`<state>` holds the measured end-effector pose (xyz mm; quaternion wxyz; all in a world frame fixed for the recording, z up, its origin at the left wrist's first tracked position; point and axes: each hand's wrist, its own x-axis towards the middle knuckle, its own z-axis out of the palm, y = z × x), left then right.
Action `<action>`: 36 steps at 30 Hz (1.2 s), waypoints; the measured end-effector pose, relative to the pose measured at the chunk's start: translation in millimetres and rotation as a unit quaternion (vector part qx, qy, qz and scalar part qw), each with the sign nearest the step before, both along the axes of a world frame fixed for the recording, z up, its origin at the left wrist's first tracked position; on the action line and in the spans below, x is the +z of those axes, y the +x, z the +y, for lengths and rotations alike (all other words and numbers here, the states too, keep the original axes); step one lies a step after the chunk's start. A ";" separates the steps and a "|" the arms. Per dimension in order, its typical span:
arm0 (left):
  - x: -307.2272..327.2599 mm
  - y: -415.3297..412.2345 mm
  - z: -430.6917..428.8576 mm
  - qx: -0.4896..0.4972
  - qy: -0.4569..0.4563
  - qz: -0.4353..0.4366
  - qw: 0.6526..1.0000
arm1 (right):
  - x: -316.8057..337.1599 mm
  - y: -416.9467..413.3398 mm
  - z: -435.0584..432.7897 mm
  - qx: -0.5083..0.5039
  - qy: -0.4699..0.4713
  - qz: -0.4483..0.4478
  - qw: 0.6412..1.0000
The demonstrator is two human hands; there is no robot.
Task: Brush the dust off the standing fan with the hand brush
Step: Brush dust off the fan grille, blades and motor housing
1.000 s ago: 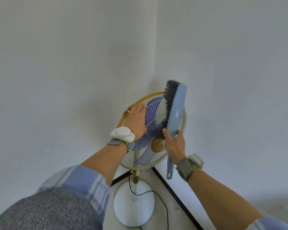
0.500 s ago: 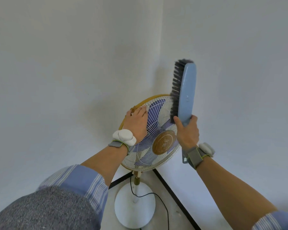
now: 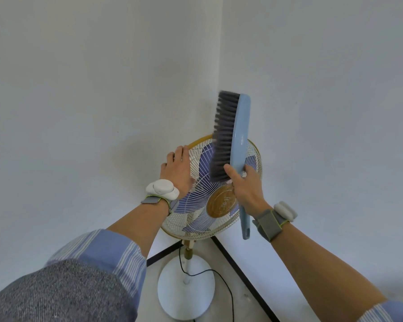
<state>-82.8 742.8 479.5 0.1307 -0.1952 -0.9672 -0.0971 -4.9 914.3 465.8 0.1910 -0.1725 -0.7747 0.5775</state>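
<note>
In the room's far corner, the left hand lies flat and released on the upper left rim of the standing fan, while the right hand grips the upright hand brush, bristles facing left over the grille.

A pale, speckled floor fills the corner where two white walls meet, edged along both walls by a dark skirting strip. On it stands the round white base of a standing fan, set close into the corner with its slim pole rising from the middle of the disc. A black power cord drops past the pole, crosses the base and trails over its right edge onto the floor.
</note>
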 end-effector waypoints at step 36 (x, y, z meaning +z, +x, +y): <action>-0.1 -7.6 -14.3 -0.013 0.018 -0.010 1.000 | -17.1 4.5 43.1 -0.052 -0.077 -0.084 0.992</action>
